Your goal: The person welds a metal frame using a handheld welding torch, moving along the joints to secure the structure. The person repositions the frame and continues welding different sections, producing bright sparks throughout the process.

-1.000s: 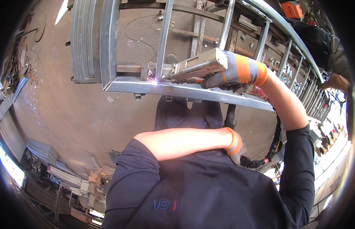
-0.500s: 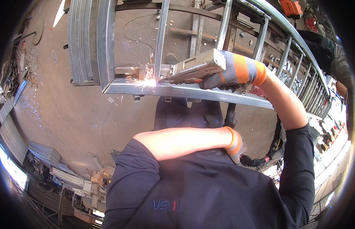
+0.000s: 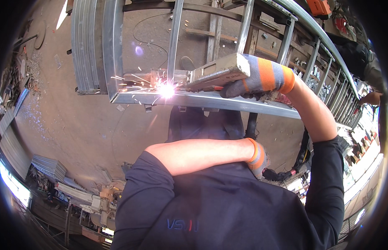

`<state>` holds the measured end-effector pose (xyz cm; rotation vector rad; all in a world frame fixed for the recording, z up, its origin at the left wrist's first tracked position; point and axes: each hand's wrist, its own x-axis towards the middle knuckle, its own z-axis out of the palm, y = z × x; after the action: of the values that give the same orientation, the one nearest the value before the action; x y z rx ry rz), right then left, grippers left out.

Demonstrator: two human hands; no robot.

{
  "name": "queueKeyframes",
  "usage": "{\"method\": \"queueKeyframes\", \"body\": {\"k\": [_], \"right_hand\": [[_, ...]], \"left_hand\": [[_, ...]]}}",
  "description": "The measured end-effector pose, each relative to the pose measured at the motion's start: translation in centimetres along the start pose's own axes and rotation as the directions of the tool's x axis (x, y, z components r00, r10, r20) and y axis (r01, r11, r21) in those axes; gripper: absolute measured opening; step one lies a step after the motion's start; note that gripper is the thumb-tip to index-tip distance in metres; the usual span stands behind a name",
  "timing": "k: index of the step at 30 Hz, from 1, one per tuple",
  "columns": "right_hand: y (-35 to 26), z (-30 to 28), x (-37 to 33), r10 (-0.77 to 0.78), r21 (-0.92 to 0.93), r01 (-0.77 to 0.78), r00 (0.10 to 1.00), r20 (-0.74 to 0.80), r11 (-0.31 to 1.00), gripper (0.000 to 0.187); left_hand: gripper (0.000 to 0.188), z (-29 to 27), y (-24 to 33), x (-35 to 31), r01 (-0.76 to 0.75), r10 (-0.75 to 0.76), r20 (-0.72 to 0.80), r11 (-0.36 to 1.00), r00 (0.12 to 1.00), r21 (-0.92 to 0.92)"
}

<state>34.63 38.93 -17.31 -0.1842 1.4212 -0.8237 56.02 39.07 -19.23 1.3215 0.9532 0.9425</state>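
My right hand [image 3: 260, 79], in a grey and orange striped glove, is closed around the welding tool [image 3: 212, 75]. The tool's long axis runs nearly level across the view, tipped slightly down toward my left, and its nose points left at a bright arc [image 3: 165, 89] that throws sparks farther left. The arc sits on the near rail [image 3: 227, 102] of a long metal frame [image 3: 110, 46], close to where an upright bar [image 3: 174, 37] meets that rail. The rail stretches from a corner on my left off to my right, where more bars follow. My left hand [image 3: 258, 160], gloved the same, is folded across my chest; I cannot tell whether it grips anything. Bare concrete floor [image 3: 73, 125] lies open below the frame. Stacked metal sheets [image 3: 46, 166] lie at lower left.
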Motion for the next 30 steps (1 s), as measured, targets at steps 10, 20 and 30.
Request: {"method": "queueKeyframes", "body": {"k": [10, 20, 30], "right_hand": [[0.5, -0.1, 0.0, -0.165, -0.073, 0.162, 0.986, -0.036, 0.984, 0.037], [0.6, -0.5, -1.0, 0.013, 0.014, -0.012, 0.999, -0.032, 1.000, 0.048], [1.7, -2.1, -4.1, -0.406, -0.256, 0.396, 0.914, 0.014, 0.882, 0.060]], "left_hand": [[0.050, -0.3, 0.1, -0.3, 0.003, -0.003, 0.001, 1.000, 1.000, -0.015], [0.063, -0.6, 0.2, -0.2, 0.009, -0.008, 0.073, 1.000, 0.997, -0.017], [0.054, -0.2, -0.5, 0.4, -0.005, 0.010, -0.107, 0.999, 0.994, 0.050]]}}
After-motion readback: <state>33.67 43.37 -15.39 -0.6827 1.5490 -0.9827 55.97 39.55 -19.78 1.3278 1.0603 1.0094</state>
